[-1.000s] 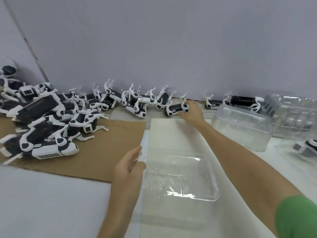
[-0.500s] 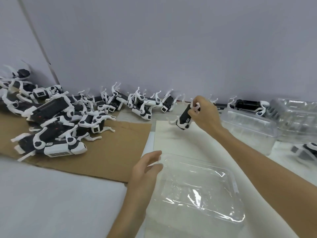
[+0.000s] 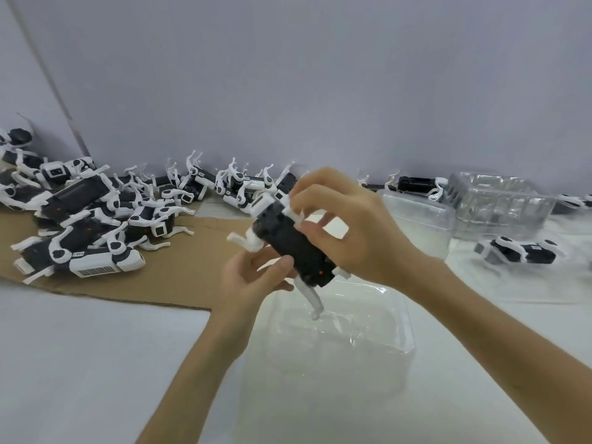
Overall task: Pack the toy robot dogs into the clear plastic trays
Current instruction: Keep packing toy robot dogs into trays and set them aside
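A black and white toy robot dog [image 3: 290, 248] hangs in the air above a clear plastic tray [image 3: 368, 341] that lies on the white table in front of me. My right hand [image 3: 349, 225] grips the dog's body from the right, fingers pinching a white leg near its upper end. My left hand [image 3: 256, 280] holds the dog from below on the left, thumb against its black side. One white leg points down toward the tray. A heap of robot dogs [image 3: 93, 219] lies at the left on brown cardboard [image 3: 179, 280].
More robot dogs [image 3: 243, 187] line the wall at the back. A clear tray [image 3: 419, 222] and a stack of moulded clear trays [image 3: 499, 203] stand at the right rear. Another robot dog [image 3: 519, 251] lies on the table at the right.
My right hand picked a dog from the row by the wall and brought it toward me, over the tray. My left hand left the tray's edge and rose to hold the dog.
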